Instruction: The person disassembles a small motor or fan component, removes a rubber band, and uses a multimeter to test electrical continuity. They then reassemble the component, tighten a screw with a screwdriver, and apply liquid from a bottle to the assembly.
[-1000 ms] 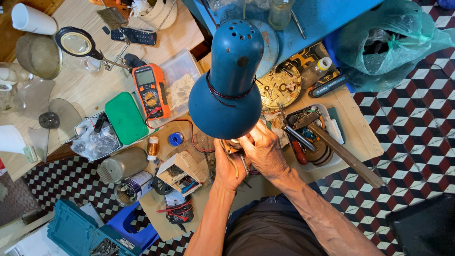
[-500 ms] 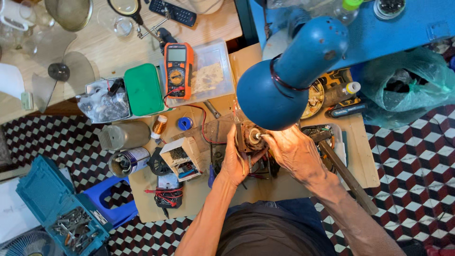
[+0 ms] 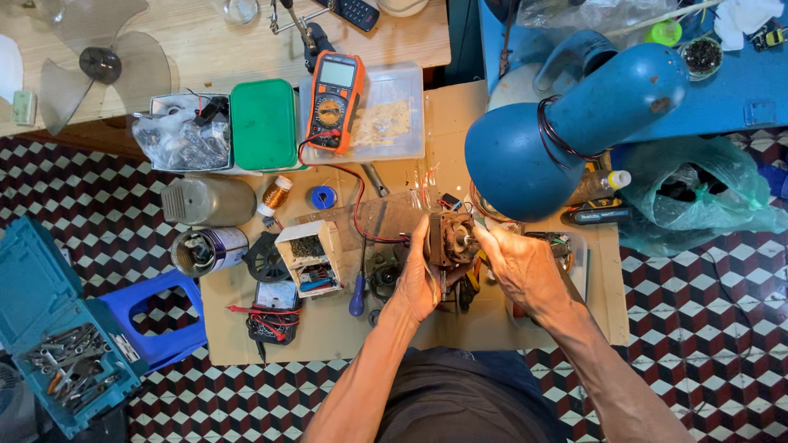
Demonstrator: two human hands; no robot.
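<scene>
Both hands clamped on small motor [image 3: 451, 238]: left hand [image 3: 419, 283] at its 9 o'clock, right hand [image 3: 525, 271] at 3. Blue lamp [image 3: 566, 131] at 1 o'clock.

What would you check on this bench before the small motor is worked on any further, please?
1. Left hand grips the motor: ok.
2. Right hand on the shaft side: ok.
3. Blue lamp over the work: ok; lit or not, cannot tell.
4. Red lead from the multimeter runs close to the motor: whether it touches, cannot tell.
5. Blue-handled screwdriver lies beside the left wrist: ok.
6. Bench is crowded around the motor: not ok.
</scene>
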